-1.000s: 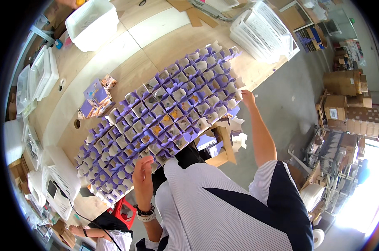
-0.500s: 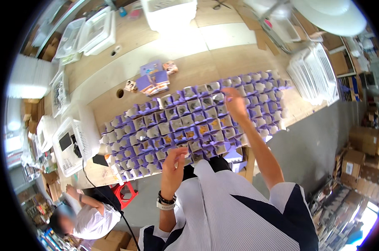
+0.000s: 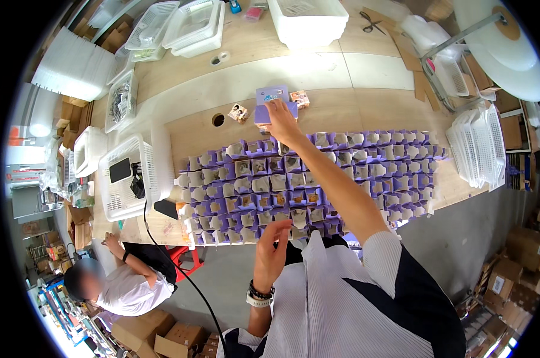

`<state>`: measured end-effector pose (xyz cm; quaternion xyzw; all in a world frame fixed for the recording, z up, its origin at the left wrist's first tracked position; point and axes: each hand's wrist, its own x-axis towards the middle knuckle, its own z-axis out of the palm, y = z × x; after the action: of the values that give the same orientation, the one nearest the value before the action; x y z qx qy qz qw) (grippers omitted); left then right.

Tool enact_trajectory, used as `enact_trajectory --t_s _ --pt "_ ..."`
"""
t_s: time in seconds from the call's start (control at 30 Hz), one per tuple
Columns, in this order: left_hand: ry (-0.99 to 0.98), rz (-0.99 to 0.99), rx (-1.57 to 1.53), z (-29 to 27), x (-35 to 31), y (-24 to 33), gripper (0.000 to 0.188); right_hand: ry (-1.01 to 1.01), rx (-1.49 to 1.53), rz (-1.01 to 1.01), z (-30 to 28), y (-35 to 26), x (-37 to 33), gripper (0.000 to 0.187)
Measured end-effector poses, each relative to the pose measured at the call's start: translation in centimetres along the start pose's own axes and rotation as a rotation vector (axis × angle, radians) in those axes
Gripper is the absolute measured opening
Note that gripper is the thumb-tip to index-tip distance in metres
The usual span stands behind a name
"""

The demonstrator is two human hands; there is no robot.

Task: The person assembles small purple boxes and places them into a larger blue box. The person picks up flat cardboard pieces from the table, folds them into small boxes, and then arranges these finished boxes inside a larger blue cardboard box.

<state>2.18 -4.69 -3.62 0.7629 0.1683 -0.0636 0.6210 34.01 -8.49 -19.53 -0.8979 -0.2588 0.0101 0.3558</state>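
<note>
Rows of small open purple boxes [image 3: 261, 184] with raised grey-white flaps fill the near part of the table. Several in the middle show orange contents; others look grey inside. Past their far edge, my right hand [image 3: 282, 122] reaches into an open purple carton [image 3: 292, 110], its fingers bunched at a blue picture there. What they pinch is hidden. Small stacks of picture cards lie on either side of the carton, one left [image 3: 238, 113] and one right [image 3: 300, 99]. My left hand [image 3: 271, 250] hovers at the near edge of the rows with curled fingers; I cannot make out what it holds.
A white basket [image 3: 153, 173] with a black device and cable stands left. More white bins [image 3: 309, 22] line the far side; stacked baskets [image 3: 476, 146] stand right. Scissors [image 3: 372, 22] lie at the back. A person [image 3: 136, 280] sits lower left near a red stool [image 3: 186, 259].
My right hand has moved left and away from me, from above the box rows to the purple carton. My left hand stays near the front edge. The view has shifted.
</note>
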Motion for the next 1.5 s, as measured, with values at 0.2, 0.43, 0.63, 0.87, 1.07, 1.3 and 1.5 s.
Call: enact_trajectory --t_s 0.2,0.43,0.63,0.87,1.07,1.3,1.5 --pt "0.182 0.042 -0.238 -0.6 1.4 -0.5 0.05 0.059 0.471 -0.058 -8.2 -8.2 -11.1 0.071" --pt "-0.095 0.128 -0.193 2.3 4.1 1.2 0.057 0.124 0.483 0.125 -15.6 -13.6 -24.3 0.079" --pt "-0.289 0.097 -0.224 4.6 2.4 3.8 0.053 0.087 0.748 0.322 -19.6 -12.3 -28.6 0.061" --pt "-0.531 0.211 -0.021 5.4 1.5 5.7 0.055 0.21 0.788 0.328 -21.6 -11.6 -31.4 0.055" --pt "-0.438 0.329 0.097 6.4 0.5 4.7 0.053 0.298 0.586 0.345 -21.8 -13.5 -32.0 0.051" --pt "-0.367 0.312 0.115 5.4 -0.7 4.9 0.053 0.277 0.541 0.285 -21.0 -14.6 -32.1 0.049" --pt "-0.297 0.308 0.196 4.2 -1.5 4.8 0.053 0.241 0.53 0.236 -20.3 -15.1 -32.0 0.051"
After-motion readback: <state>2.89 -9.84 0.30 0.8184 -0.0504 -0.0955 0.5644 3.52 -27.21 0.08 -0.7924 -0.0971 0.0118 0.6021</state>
